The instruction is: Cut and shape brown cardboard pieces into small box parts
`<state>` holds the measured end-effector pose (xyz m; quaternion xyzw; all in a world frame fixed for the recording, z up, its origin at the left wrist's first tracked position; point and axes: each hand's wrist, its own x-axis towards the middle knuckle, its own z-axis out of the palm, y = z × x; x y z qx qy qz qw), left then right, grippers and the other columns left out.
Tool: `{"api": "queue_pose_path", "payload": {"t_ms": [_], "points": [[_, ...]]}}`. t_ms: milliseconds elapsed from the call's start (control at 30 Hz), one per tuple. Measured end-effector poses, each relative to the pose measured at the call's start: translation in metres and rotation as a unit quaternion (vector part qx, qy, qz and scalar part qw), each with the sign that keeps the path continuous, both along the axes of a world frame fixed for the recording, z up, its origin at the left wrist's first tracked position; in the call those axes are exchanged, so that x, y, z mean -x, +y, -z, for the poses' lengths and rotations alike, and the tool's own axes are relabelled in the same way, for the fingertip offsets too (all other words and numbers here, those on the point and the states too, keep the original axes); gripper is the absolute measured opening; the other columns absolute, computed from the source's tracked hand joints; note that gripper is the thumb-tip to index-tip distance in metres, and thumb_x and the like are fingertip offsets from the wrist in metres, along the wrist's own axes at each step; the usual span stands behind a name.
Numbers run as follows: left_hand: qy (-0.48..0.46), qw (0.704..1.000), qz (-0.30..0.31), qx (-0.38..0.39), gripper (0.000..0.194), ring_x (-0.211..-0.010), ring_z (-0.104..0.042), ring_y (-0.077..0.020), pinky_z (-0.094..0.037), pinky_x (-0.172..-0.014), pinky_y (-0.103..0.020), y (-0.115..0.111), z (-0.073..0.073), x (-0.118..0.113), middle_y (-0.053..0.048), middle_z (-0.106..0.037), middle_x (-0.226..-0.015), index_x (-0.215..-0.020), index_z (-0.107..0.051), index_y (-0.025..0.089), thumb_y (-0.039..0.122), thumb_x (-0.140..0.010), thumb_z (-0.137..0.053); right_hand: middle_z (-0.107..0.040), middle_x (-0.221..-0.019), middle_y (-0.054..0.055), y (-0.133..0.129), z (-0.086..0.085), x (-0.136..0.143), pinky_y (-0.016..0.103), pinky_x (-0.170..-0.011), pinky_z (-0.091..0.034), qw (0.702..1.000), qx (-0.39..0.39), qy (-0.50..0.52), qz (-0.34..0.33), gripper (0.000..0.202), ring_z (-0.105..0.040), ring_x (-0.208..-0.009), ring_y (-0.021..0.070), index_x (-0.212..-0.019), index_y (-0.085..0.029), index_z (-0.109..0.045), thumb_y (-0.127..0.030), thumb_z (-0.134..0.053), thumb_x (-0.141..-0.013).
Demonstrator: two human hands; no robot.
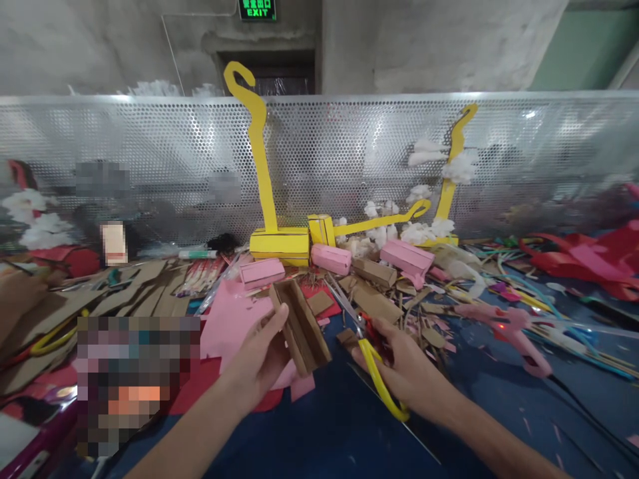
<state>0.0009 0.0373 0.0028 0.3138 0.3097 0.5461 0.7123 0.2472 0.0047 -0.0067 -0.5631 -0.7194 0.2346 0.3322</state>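
Observation:
My left hand (267,352) grips an open, narrow cardboard box (304,329) by its left side, its hollow facing up towards me. In my right hand (399,359) are scissors (375,382) with yellow and red handles; their blades point away to the upper left, beside the box but apart from it. A small brown cardboard piece (348,340) is by my right fingers. Beyond my hands lie pink wrapped boxes (331,258) and a plain cardboard box (374,271). Pink sheets (234,319) lie under and behind my left hand.
Yellow hook-shaped pieces (264,179) stand against a perforated metal panel (319,153). A pink glue gun (519,329) with a lit red light lies at right, among scraps and strips. Flat cardboard (144,286) covers the left side. Another person's hand (20,293) shows at the far left edge.

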Motion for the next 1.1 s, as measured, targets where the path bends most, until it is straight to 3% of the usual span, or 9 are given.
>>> {"api": "queue_pose_path", "payload": {"t_ms": [167, 300, 433, 600, 733, 1100], "points": [[0.027, 0.995, -0.074, -0.065, 0.053, -0.098, -0.071, -0.0226, -0.063, -0.079, -0.031, -0.0001, -0.0019, -0.0016, -0.007, -0.073, -0.114, -0.119, -0.068, 0.023, 0.032, -0.072, -0.092, -0.062, -0.077, 0.000, -0.0049, -0.0035, 0.0020, 0.029, -0.060, -0.039, 0.997, -0.028, -0.062, -0.028, 0.022, -0.054, -0.067, 0.0172, -0.084, -0.022, -0.055, -0.039, -0.069, -0.086], [0.016, 0.990, -0.101, -0.098, 0.052, -0.092, -0.070, -0.0184, -0.063, -0.075, -0.028, 0.0014, -0.0020, -0.0014, -0.003, -0.071, -0.108, -0.116, -0.069, 0.026, 0.027, -0.070, -0.093, -0.065, -0.083, 0.002, -0.0070, -0.0046, 0.0054, 0.028, -0.064, -0.040, 0.994, -0.063, -0.081, -0.032, 0.016, -0.058, -0.072, 0.0180, -0.082, -0.021, -0.056, -0.028, -0.071, -0.081], [-0.007, 0.987, -0.092, -0.128, 0.044, -0.096, -0.069, -0.0178, -0.063, -0.079, -0.028, 0.0012, -0.0007, -0.0015, -0.001, -0.072, -0.105, -0.115, -0.069, 0.029, 0.025, -0.075, -0.089, -0.069, -0.089, 0.004, -0.0043, -0.0007, 0.0056, 0.029, -0.066, -0.042, 0.992, -0.087, -0.091, -0.008, 0.014, -0.061, -0.075, 0.0198, -0.088, -0.022, -0.060, -0.028, -0.070, -0.080], [-0.027, 0.988, -0.080, -0.130, 0.045, -0.095, -0.071, -0.0181, -0.063, -0.079, -0.028, -0.0018, -0.0006, -0.0044, -0.002, -0.075, -0.102, -0.118, -0.068, 0.028, 0.028, -0.077, -0.088, -0.066, -0.072, 0.000, -0.0023, 0.0041, 0.0021, 0.029, -0.056, -0.035, 0.988, -0.069, -0.137, 0.015, 0.021, -0.055, -0.060, 0.0180, -0.091, -0.022, -0.062, -0.037, -0.072, -0.081], [-0.031, 0.989, -0.076, -0.126, 0.047, -0.092, -0.073, -0.0189, -0.062, -0.080, -0.029, -0.0047, 0.0010, -0.0044, -0.002, -0.078, -0.099, -0.120, -0.067, 0.028, 0.030, -0.078, -0.088, -0.066, -0.071, -0.001, -0.0034, 0.0036, 0.0001, 0.028, -0.056, -0.035, 0.988, -0.067, -0.136, 0.013, 0.028, -0.054, -0.060, 0.0174, -0.100, -0.022, -0.066, -0.040, -0.074, -0.080], [-0.038, 0.990, -0.060, -0.125, 0.052, -0.097, -0.075, -0.0209, -0.061, -0.081, -0.028, -0.0059, 0.0021, -0.0033, -0.003, -0.079, -0.102, -0.122, -0.067, 0.028, 0.034, -0.075, -0.090, -0.058, -0.061, -0.003, -0.0048, 0.0008, -0.0002, 0.026, -0.052, -0.032, 0.988, -0.088, -0.129, 0.013, 0.022, -0.044, -0.053, 0.0136, -0.082, -0.020, -0.066, -0.039, -0.077, -0.078]]}}
